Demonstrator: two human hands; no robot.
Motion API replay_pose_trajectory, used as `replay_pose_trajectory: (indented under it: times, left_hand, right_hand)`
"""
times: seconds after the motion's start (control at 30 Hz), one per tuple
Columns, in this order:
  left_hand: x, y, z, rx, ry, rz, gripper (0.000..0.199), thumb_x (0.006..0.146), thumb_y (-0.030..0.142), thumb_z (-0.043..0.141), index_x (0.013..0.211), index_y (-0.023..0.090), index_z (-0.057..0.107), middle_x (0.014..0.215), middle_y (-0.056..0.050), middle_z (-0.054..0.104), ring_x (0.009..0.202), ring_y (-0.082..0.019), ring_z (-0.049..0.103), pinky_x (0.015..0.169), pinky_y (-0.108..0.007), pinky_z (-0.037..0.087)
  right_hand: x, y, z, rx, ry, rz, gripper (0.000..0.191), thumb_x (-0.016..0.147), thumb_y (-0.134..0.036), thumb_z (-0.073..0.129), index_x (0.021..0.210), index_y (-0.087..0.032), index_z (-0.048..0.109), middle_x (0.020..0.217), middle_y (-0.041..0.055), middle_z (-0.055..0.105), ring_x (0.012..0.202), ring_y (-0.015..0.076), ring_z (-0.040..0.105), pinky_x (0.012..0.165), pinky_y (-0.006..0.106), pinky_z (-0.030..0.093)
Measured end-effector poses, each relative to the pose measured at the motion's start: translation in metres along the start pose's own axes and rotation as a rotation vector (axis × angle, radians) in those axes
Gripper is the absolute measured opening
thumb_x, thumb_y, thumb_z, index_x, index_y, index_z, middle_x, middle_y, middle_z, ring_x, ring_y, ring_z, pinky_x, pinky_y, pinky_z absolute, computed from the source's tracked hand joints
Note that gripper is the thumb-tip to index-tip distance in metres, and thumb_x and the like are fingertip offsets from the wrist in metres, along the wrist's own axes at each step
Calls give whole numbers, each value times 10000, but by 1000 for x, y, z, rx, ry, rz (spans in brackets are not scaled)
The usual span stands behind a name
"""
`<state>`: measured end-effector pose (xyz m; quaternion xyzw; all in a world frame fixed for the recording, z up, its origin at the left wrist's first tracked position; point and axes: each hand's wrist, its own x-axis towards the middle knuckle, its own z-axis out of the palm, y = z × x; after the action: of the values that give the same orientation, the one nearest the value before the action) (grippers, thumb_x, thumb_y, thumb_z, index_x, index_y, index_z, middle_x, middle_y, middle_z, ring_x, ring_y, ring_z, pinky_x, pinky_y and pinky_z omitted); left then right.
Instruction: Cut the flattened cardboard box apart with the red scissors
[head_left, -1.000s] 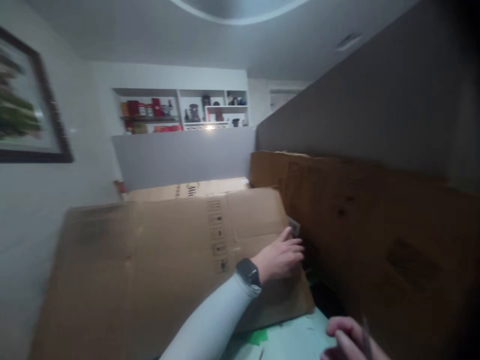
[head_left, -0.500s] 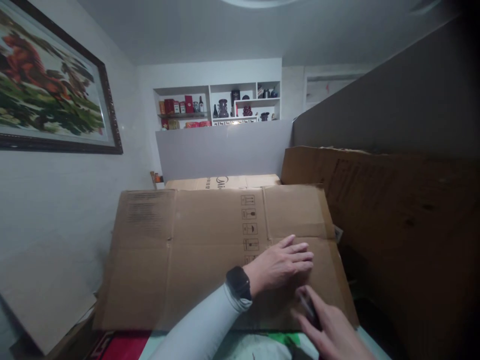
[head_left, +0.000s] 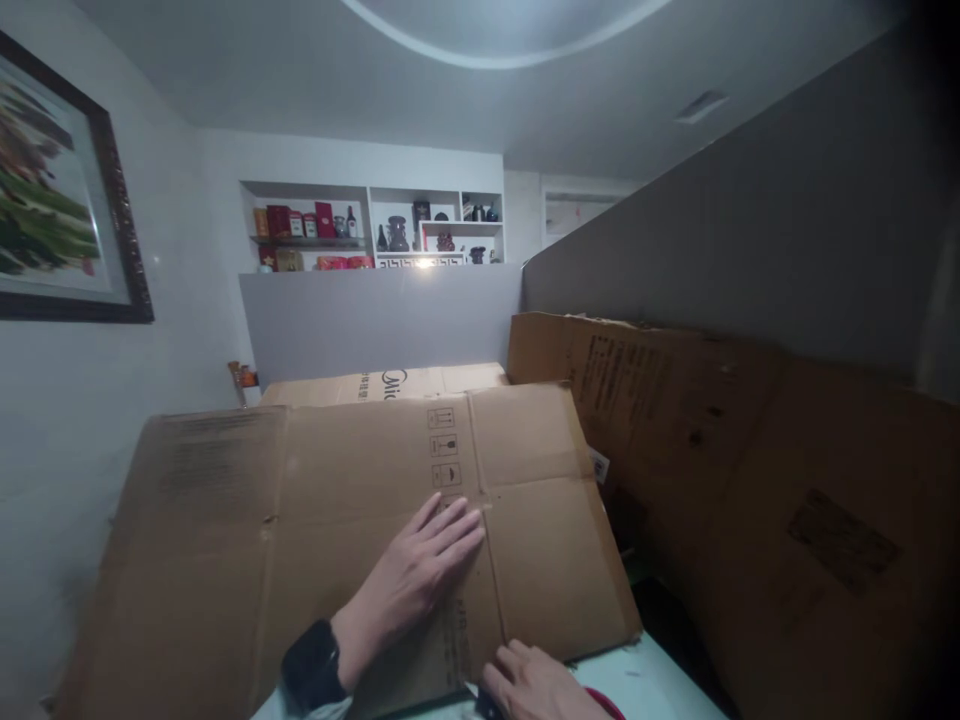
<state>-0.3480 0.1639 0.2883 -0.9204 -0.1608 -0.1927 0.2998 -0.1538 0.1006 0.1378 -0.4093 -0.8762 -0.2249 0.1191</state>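
A large flattened cardboard sheet (head_left: pixel 375 450), creased and printed with handling symbols, slopes up in front of me. My left hand (head_left: pixel 424 560), with a black watch (head_left: pixel 311 665) on the wrist, lies open and flat on it, its fingertips over the printed symbols. At the sheet's lower edge, my right hand (head_left: pixel 536 680) is closed round a dark-handled knife (head_left: pixel 489 702). Most of the knife is hidden by the fingers and the frame's bottom edge; a small pale tip shows by the cardboard. A red band (head_left: pixel 606 703) shows near the right wrist.
More brown cardboard (head_left: pixel 712 440) leans along a tall grey panel (head_left: pixel 742 230) on the right. Behind the sheet lies another printed carton (head_left: pixel 330 387). A pale green surface (head_left: pixel 660 680) shows below. Shelves (head_left: pixel 375 230) with bottles and boxes stand at the back.
My view has turned right and tilted up a little. The left hand now lies further left on the sheet, over the symbols. My right hand has moved to the lower edge with the knife.
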Motion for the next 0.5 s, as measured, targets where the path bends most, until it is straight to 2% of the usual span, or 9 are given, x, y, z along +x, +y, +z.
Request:
replay_pose_trajectory:
  times: [0.1,0.2,0.3,0.37,0.43,0.5]
  left_hand:
    - [-12,-3,-5,72,2,-23,530,956,166,410,1467,232,289,1543,46,273,1452,-193,189,1231,-450,159]
    - [-21,-6,-10,137,11,-42,551,956,188,437,1474,262,267,1552,63,246,1454,-179,175,1236,-437,13]
    - [-32,-6,-12,189,13,-65,560,958,203,444,1479,273,251,1553,64,249,1453,-173,177,1224,-423,-57]
    - [-41,-5,-14,218,6,-83,582,942,163,439,1483,261,246,1556,53,245,1453,-185,179,1222,-430,-60]
    - [-51,-3,-17,245,-6,-105,600,924,134,436,1483,247,251,1560,41,231,1454,-202,177,1221,-446,-49]
    - [-60,-2,-21,273,-20,-127,604,917,136,439,1481,249,256,1564,40,219,1454,-212,178,1220,-462,-34]
  right_hand:
    - [2,-4,5,-25,29,-9,191,809,-211,574,725,-201,402,669,4,563,583,184,544,448,295,289]
    - [13,-3,-16,-15,49,10,245,791,-262,623,693,-197,407,619,-14,524,551,158,501,471,272,327]
    - [38,12,-65,19,97,68,222,761,-322,667,776,-197,484,736,4,567,660,168,533,585,279,424]
    - [64,31,-106,40,146,135,205,743,-258,675,870,-183,534,889,50,600,804,208,557,689,319,461]
    - [94,54,-144,68,209,184,161,808,-208,620,952,-186,553,1019,67,592,917,204,542,782,317,460]
    - [126,80,-174,69,279,225,333,832,-227,622,1143,-158,525,1271,127,505,1125,248,469,924,365,416]
